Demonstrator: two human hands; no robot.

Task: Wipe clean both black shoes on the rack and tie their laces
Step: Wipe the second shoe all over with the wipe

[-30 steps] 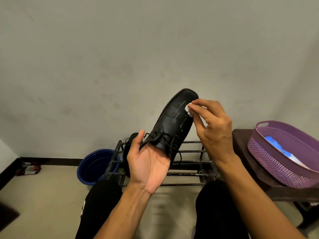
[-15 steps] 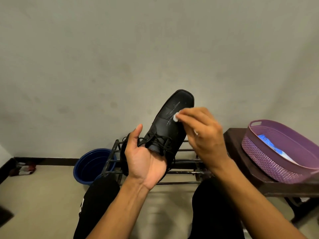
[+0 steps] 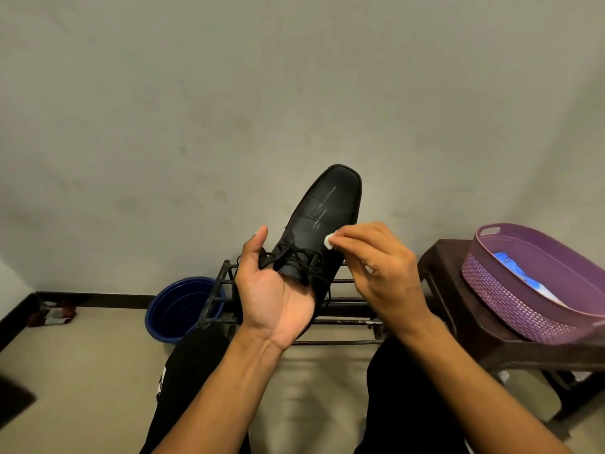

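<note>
Backdrop: plain grey wall, beige floor; person sits facing a low metal rack (image 3: 347, 322), knees in black trousers at frame bottom.
Task item: black shoe (image 3: 330, 204) is off the rack, held in the air above it, toe pointing up and away, upper turned to the camera so the dirty face is easy to reach.
Left hand (image 3: 275, 299): palm up under the heel end, thumb raised beside the collar, fingers hidden behind the shoe. It grips the shoe and acts as the steady base.
Right hand (image 3: 383, 270): fingertips bunched, pinching a small white wipe (image 3: 328, 240) against the vamp, just above the laces (image 3: 304, 260).
Marks: pale streaks (image 3: 322, 208) on the toe cap, above the wipe, so that area likely needs more passes.
Laces state: look loose, one end hanging down. Tying is probably not done yet.
Second shoe: not clearly in view, cannot tell where it sits.
Right side: purple basket (image 3: 510, 299) on a dark desk (image 3: 458, 322), with a blue-white pack (image 3: 514, 267) inside, probably the wipe supply, kept near the right hand.
Left side: blue basin (image 3: 176, 309) on the floor beside the rack.
Stage: wiping the first shoe, early in the task.
</note>
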